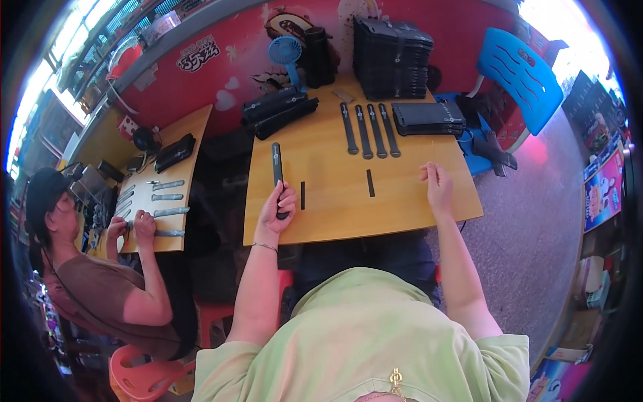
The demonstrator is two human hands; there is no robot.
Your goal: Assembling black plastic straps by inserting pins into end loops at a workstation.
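Observation:
My left hand (pixel 278 204) is closed around the lower part of a long black strap (pixel 276 164) with rounded ends, held upright over the table's left side. My right hand (pixel 439 191) is over the right part of the table, thumb and fingers pinched together; anything between them is too small to make out. Between the hands, two short narrow black strips (pixel 370 183) lie apart on the wooden table (pixel 335 218). Beyond them several similar black straps (pixel 364 130) rest side by side, lengthwise away from me.
Behind the straps are a tall stack of flat black pieces (pixel 392 60) and a lower stack (pixel 429 118). Black bundles (pixel 278 110) and a blue fan (pixel 286 53) stand at the back left. A blue chair (pixel 519 77) is at right. A co-worker (pixel 107 275) sits at a left table.

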